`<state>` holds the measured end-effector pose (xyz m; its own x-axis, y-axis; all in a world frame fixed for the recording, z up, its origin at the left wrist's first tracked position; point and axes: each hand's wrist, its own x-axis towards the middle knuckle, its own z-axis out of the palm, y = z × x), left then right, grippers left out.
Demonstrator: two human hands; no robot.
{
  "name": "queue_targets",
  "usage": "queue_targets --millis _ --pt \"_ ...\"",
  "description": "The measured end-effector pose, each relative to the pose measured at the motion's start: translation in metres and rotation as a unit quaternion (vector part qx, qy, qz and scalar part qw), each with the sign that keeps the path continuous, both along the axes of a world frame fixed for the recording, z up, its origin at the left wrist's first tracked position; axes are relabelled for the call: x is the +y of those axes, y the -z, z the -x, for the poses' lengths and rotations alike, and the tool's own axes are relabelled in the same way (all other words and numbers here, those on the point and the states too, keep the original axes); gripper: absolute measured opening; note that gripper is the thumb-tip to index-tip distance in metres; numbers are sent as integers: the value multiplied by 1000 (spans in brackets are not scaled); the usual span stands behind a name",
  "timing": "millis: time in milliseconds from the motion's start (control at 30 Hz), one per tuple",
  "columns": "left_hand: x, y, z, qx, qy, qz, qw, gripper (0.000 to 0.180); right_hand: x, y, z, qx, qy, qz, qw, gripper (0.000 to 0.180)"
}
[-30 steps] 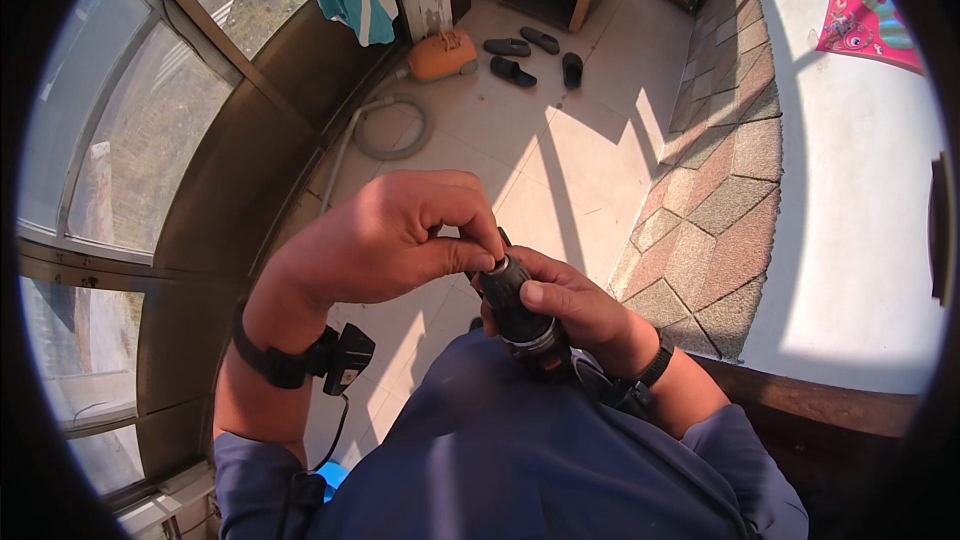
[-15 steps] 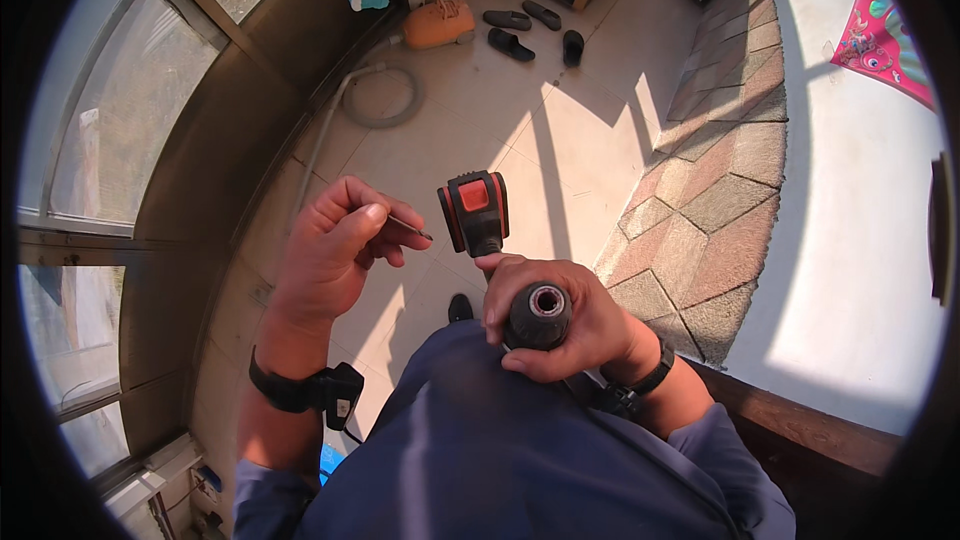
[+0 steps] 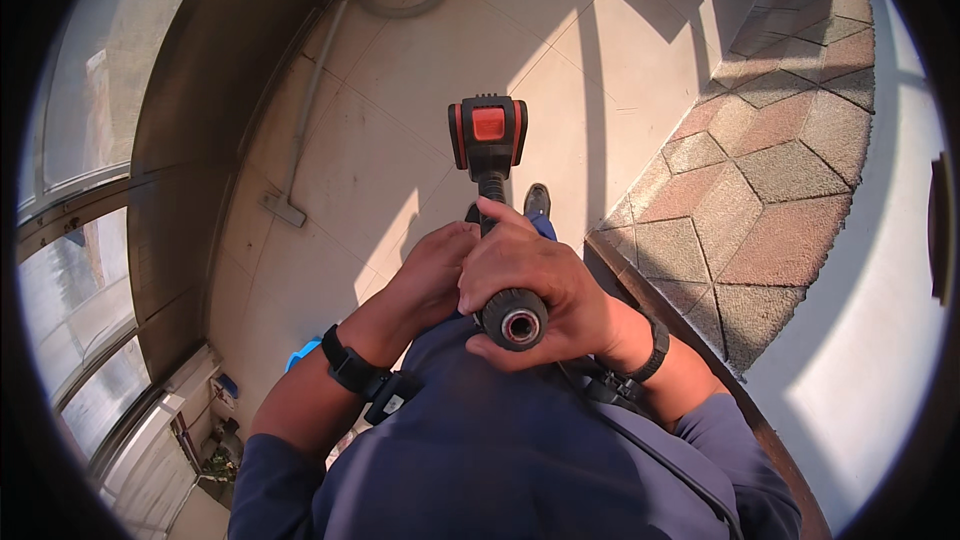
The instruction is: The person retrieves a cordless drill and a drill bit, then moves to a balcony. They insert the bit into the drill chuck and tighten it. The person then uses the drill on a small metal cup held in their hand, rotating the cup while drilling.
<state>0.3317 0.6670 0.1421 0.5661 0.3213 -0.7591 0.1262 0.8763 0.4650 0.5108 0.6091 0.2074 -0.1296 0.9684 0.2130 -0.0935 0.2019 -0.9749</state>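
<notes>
A cordless drill (image 3: 489, 145) points its chuck up toward me; its black and red battery end lies farther off, over the floor. My right hand (image 3: 535, 275) is wrapped round the drill's body just behind the chuck (image 3: 516, 320), whose round opening has no bit showing in it. Close against it on the left, my left hand (image 3: 432, 275) is closed beside the drill's grip. Its fingertips are hidden behind the drill and my right hand, so what they hold does not show.
Past the drill stretches a tiled floor (image 3: 400, 130). At the left lie a grey hose (image 3: 405, 10) and its pipe with a flat floor nozzle (image 3: 284, 208), near the windowed wall. On the right, a patterned carpet (image 3: 740, 190) covers a raised ledge. A blue object (image 3: 305, 352) shows beside my left forearm.
My left hand, which was pinching a thin dark bit away from the drill, has come right and in against the drill. The view has tilted down, and the orange vacuum cleaner is out of sight.
</notes>
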Motion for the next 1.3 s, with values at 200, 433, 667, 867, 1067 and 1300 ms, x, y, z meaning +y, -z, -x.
queue_targets --millis 200,433,667,867,1067,1300 --pt "-9 17 -34 -62 99 -198 973 31 -7 36 -18 -3 34 4 999 37" --pt "-30 70 -70 -97 108 -226 963 30 -30 70 -48 11 103 63 993 39" --pt "-44 108 -102 -132 -134 376 907 31 -58 96 -70 -10 148 91 985 45" --pt "-43 115 -133 -135 -33 298 944 32 -74 110 -90 1 163 102 981 46" --pt "-45 119 -142 -126 232 -159 951 35 -85 129 -100 22 169 134 976 40" --pt "-50 143 -137 -170 278 -259 909 38 -94 149 -101 50 177 160 970 34"
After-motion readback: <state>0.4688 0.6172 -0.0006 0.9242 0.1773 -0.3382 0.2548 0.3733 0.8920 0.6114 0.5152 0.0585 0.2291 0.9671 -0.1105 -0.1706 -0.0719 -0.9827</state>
